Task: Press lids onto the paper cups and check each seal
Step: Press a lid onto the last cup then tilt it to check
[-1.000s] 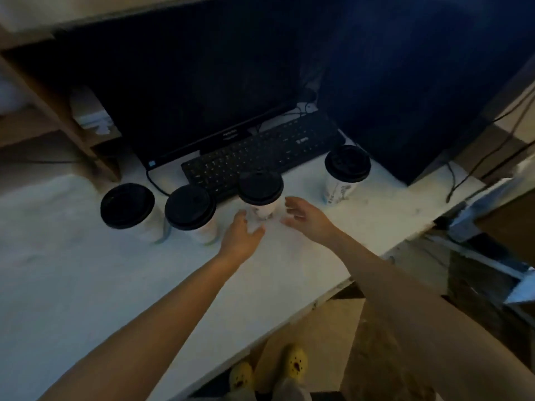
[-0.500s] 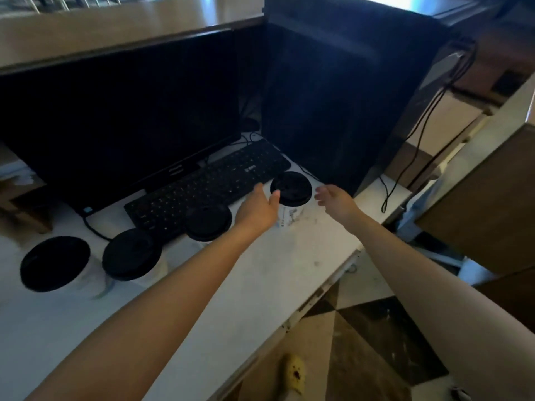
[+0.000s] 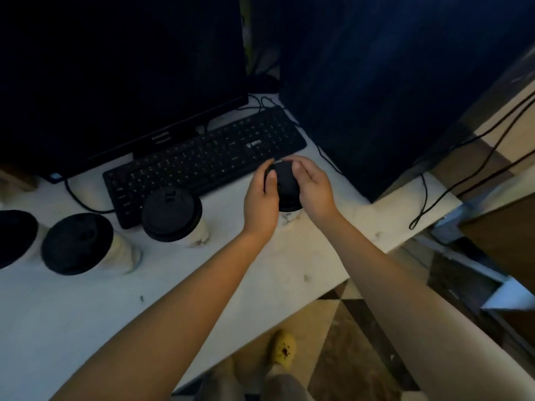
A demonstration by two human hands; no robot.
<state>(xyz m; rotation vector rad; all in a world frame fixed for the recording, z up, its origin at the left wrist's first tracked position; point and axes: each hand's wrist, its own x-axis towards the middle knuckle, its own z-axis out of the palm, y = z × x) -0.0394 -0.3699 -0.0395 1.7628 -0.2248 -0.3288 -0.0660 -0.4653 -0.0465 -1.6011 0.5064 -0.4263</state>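
Observation:
Several white paper cups with black lids stand in a row on the white desk (image 3: 72, 308). The rightmost cup (image 3: 288, 217) has a black lid (image 3: 285, 182), and both my hands are clasped around that lid. My left hand (image 3: 260, 201) holds its left side with the thumb on top. My right hand (image 3: 311, 188) wraps its right side, fingers curled over the rim. Left of them stands a lidded cup (image 3: 173, 214), then another (image 3: 79, 244), and one more (image 3: 14, 237) cut off by the left edge.
A black keyboard (image 3: 202, 160) lies just behind the cups, under a dark monitor (image 3: 115, 76). A dark computer tower (image 3: 376, 82) stands at the right rear with cables (image 3: 428, 198) hanging off the desk edge. Patterned floor and my yellow shoe (image 3: 285, 350) show below.
Both hands have moved from the third cup to the rightmost cup and closed around its lid. The view has swung right and nearer.

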